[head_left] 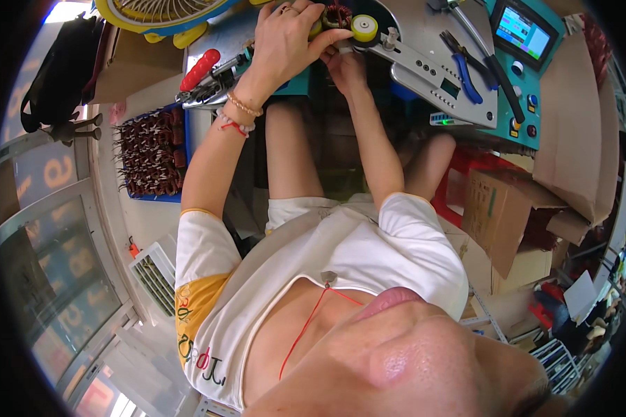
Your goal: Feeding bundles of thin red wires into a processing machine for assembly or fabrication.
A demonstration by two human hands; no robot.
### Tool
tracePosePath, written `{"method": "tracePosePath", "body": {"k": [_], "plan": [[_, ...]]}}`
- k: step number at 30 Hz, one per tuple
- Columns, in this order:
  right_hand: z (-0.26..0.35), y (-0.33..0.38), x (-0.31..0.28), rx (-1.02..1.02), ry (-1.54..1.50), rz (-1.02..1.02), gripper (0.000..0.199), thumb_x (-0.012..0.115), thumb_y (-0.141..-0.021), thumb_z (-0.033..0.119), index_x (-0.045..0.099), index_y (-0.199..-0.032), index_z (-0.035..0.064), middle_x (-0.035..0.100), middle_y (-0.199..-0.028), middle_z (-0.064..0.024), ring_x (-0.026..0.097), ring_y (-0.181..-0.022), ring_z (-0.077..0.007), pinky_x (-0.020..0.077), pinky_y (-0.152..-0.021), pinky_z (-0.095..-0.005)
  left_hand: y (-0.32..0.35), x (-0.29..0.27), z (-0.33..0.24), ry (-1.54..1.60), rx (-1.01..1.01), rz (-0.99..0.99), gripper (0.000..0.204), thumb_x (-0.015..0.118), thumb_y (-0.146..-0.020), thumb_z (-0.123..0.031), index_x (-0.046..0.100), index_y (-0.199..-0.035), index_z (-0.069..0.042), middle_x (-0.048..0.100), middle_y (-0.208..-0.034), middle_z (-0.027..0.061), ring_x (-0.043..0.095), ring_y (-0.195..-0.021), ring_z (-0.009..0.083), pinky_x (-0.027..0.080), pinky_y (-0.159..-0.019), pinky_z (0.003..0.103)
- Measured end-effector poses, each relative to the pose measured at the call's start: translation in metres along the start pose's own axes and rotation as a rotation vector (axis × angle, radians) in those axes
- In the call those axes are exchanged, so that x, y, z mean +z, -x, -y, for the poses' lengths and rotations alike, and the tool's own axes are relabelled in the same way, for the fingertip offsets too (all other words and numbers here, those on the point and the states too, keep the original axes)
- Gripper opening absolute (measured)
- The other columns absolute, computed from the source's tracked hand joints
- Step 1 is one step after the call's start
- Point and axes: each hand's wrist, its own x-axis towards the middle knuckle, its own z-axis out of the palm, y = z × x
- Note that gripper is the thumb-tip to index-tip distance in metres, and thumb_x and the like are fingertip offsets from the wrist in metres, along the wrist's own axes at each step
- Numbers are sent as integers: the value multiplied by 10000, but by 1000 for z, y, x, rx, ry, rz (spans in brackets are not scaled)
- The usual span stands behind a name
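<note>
At the top centre a small ring coil [336, 15] wound with copper-red wire sits in a winding machine, beside a yellow-green roller [364, 28]. My left hand [283, 43] reaches over from the left of the coil, its thumb stretched toward the coil's lower edge and apart from the index finger. Just below the coil, the fingers of my right hand [344, 68] are drawn together near the left thumb tip. Whatever they pinch is too small to make out. Part of the coil is hidden by my left hand.
Left of my hands lie a red-handled clamp [200, 69] and a blue tray [186, 139] of wound coils [151, 154]. To the right are the machine's metal arm [431, 78], blue-handled pliers [467, 80], a black-handled tool [508, 87], a control screen [524, 31] and cardboard boxes [497, 208].
</note>
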Motion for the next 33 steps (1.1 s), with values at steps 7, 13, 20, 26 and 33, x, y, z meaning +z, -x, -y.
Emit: {"method": "tracePosePath", "body": {"k": [7, 13, 20, 26, 33], "plan": [[5, 2, 10, 43, 280, -119, 275, 636, -963, 231, 607, -1159, 40, 669, -984, -69, 664, -796, -178, 576, -705, -321, 5, -4, 8, 39, 3, 18, 486, 716, -847, -461, 678, -1009, -4, 662, -911, 119, 649, -857, 341, 479, -836, 410], [5, -21, 24, -141, 524, -232, 262, 565, -952, 196, 618, -1167, 56, 671, -878, -51, 654, -713, -150, 537, -619, -285, -7, -1, -5, 36, 23, 49, 499, 675, -881, -470, 681, -1060, -4, 669, -949, 139, 643, -894, 366, 481, -813, 433], [69, 87, 41, 355, 1122, 474, 165, 562, -935, 171, 654, -950, 35, 681, -810, -71, 639, -666, -122, 507, -591, -271, 19, 5, 16, 43, -100, 86, 514, 660, -868, -522, 698, -1061, -47, 678, -935, 104, 649, -897, 317, 446, -834, 419], [333, 127, 46, -607, 1199, 115, 351, 520, -878, 55, 590, -1222, 63, 693, -977, -112, 674, -726, -174, 516, -573, -257, -2, -3, -6, -18, -66, 55, 507, 681, -865, -496, 696, -1035, -18, 676, -898, 110, 643, -880, 319, 437, -849, 425], [404, 5, -80, -654, 2087, -275, 268, 439, -876, 31, 532, -1127, 30, 664, -936, -291, 638, -926, -468, 507, -788, -530, 1, 1, -4, -28, -50, 29, 509, 685, -858, -497, 695, -1026, -17, 675, -896, 108, 645, -882, 309, 429, -868, 430]]}}
